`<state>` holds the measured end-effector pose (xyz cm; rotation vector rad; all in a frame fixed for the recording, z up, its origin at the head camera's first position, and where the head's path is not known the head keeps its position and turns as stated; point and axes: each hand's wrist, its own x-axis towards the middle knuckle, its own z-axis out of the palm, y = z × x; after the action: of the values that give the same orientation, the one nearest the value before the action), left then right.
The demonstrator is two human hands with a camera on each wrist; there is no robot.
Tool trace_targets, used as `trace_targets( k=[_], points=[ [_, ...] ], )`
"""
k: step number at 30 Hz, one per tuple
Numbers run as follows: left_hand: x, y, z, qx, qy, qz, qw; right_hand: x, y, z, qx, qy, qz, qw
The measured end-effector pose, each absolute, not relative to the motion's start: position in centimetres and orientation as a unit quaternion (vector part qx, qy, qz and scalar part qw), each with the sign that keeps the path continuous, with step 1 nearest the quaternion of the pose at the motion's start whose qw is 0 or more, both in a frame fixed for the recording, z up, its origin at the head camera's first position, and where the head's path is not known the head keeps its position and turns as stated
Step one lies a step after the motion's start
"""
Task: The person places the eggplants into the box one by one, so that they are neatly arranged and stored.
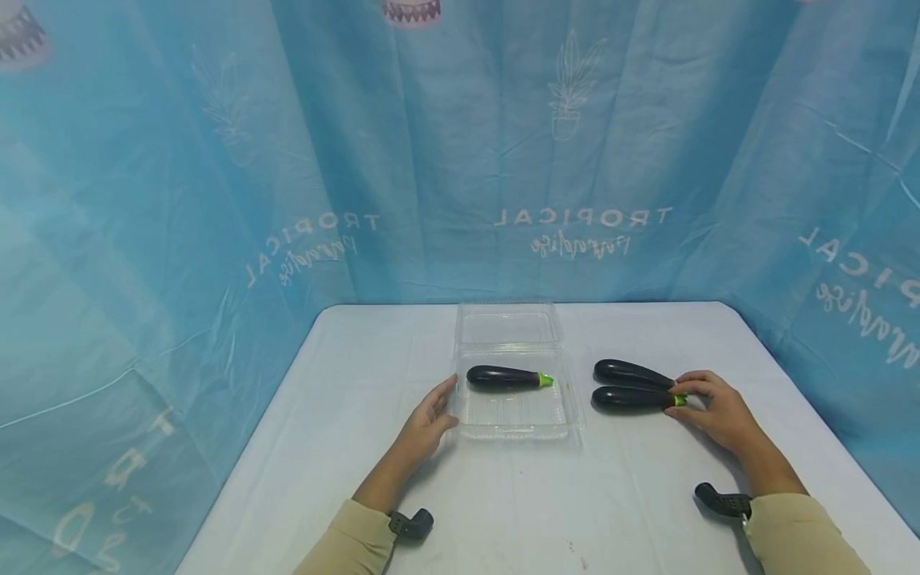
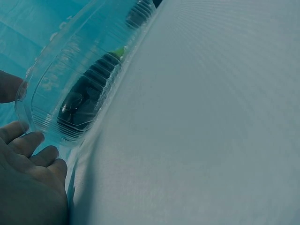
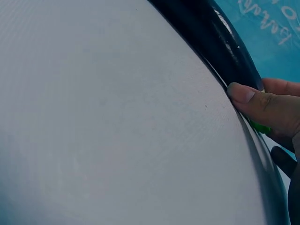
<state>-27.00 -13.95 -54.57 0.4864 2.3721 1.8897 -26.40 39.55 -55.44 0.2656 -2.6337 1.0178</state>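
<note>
A clear plastic clamshell container (image 1: 517,411) lies with its lid folded back, and one dark eggplant (image 1: 503,378) with a green stem rests inside it. My left hand (image 1: 426,423) touches the container's left side, thumb and fingers spread apart along the edge. In the left wrist view, the fingertips (image 2: 33,139) meet the clear rim. To the right, two more eggplants lie side by side on the table. My right hand (image 1: 719,411) pinches the nearer eggplant (image 1: 628,398) at its stem end. Beyond it lies the farther eggplant (image 1: 627,370), its stem end hidden by my fingers.
The table (image 1: 517,511) wears a white cloth. A blue printed curtain (image 1: 446,160) hangs behind it and along both sides. The container's open lid (image 1: 507,326) lies toward the far edge. Dark wrist devices (image 1: 413,525) sit by both sleeves.
</note>
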Motion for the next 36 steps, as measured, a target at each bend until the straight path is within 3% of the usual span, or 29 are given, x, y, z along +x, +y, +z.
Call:
trace_targets(
  k=[14, 24, 36],
  points=[
    [-26.9, -14.0, -54.5, 0.157, 0.771, 0.616, 0.031, -25.6, 39.1, -55.4, 0.069, -0.919, 0.359, 0.150],
    [-27.0, -13.9, -54.5, 0.164, 0.767, 0.620, 0.030, -25.2, 38.7, -55.7, 0.074, -0.924, 0.326, 0.184],
    [-26.9, -13.9, -54.4, 0.164, 0.763, 0.624, 0.040, -24.3, 37.7, -55.3, 0.011, -0.919, 0.370, 0.136]
  ],
)
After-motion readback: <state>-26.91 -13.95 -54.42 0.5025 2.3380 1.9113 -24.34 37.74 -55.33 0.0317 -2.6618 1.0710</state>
